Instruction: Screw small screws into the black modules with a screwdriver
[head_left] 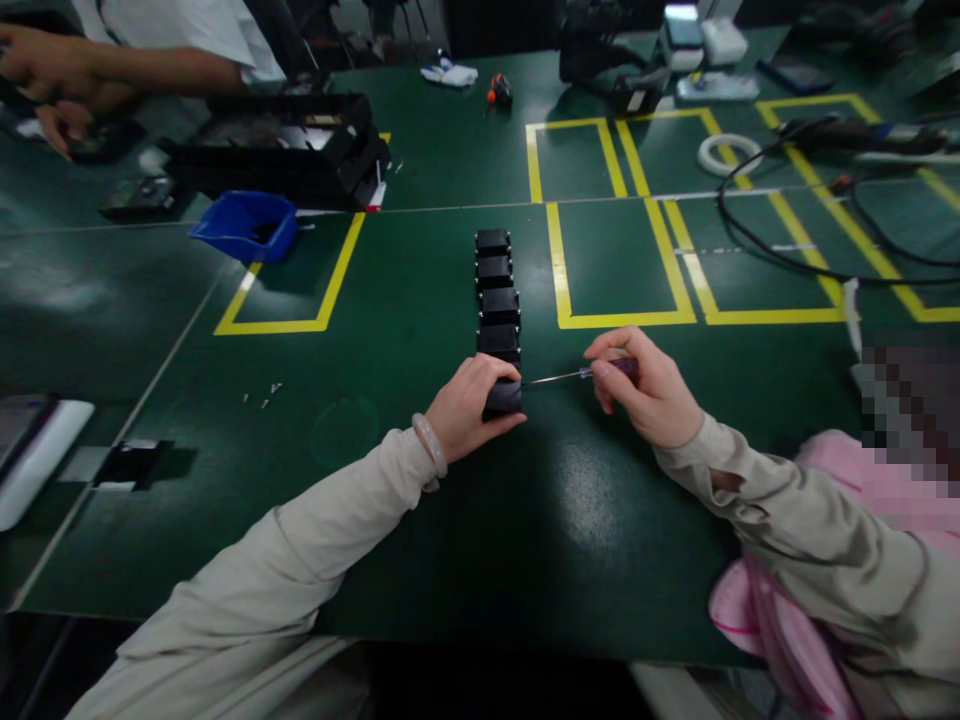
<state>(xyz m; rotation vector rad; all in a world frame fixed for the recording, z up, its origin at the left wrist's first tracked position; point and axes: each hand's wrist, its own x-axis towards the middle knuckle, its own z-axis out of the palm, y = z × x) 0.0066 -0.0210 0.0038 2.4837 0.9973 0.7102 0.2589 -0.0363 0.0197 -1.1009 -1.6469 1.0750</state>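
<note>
My left hand (471, 408) is closed around a small black block (503, 397), the nearest one in a column on the green table (420, 560). Beyond it stand several similar black blocks (499, 305) in a straight line, with small shiny bits at their sides. My right hand (651, 388) grips a screwdriver (619, 370) with a dark purple handle. Its thin shaft points left, and the tip is at the right side of the held block; whether it touches is too small to tell.
A blue bin (244, 222) and black trays (277, 150) stand at the upper left, near a person's hands (64, 85). Small screws (270, 392) lie at left. Yellow tape outlines, a white ring (729, 155) and black cable (757, 235) are at right.
</note>
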